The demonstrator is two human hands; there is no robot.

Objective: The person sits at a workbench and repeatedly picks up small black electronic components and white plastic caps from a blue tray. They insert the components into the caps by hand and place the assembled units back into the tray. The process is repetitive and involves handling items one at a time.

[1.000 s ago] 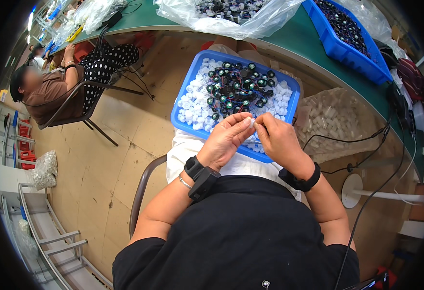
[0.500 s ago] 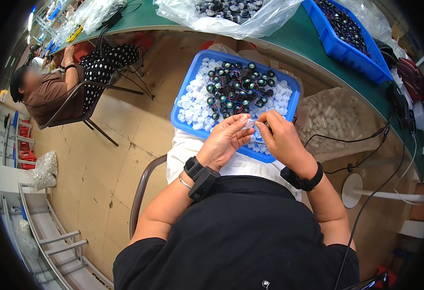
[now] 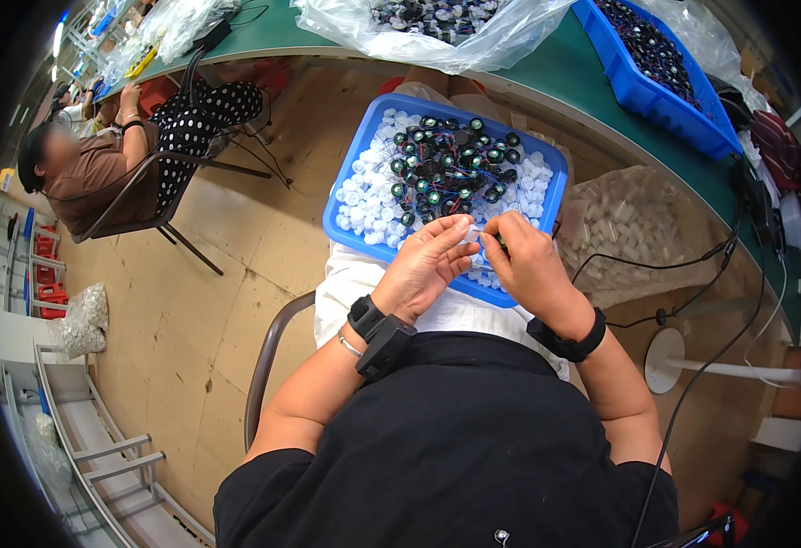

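Observation:
A blue tray (image 3: 356, 146) rests on my lap. It holds many small translucent white plastic caps (image 3: 361, 208) and, heaped over them, round black wired parts (image 3: 446, 163) with shiny faces. Above the tray's near edge, my left hand (image 3: 428, 260) pinches a clear plastic cap (image 3: 471, 235) between thumb and fingertips. My right hand (image 3: 528, 260) meets it from the other side, fingertips pressed together at the cap. A dark greenish part shows partly among the right fingers, mostly hidden by them.
Beyond the tray runs a green table (image 3: 546, 68) bearing a clear bag (image 3: 437, 46) of parts and a blue bin (image 3: 661, 82) of wired parts. A bag of pale pieces (image 3: 629, 224) lies right of the tray, near black cables. At left a co-worker (image 3: 99, 173) sits on a chair.
My right hand has turned slightly and shifted a little, its fingers now closer over the cap. My left hand stays almost still.

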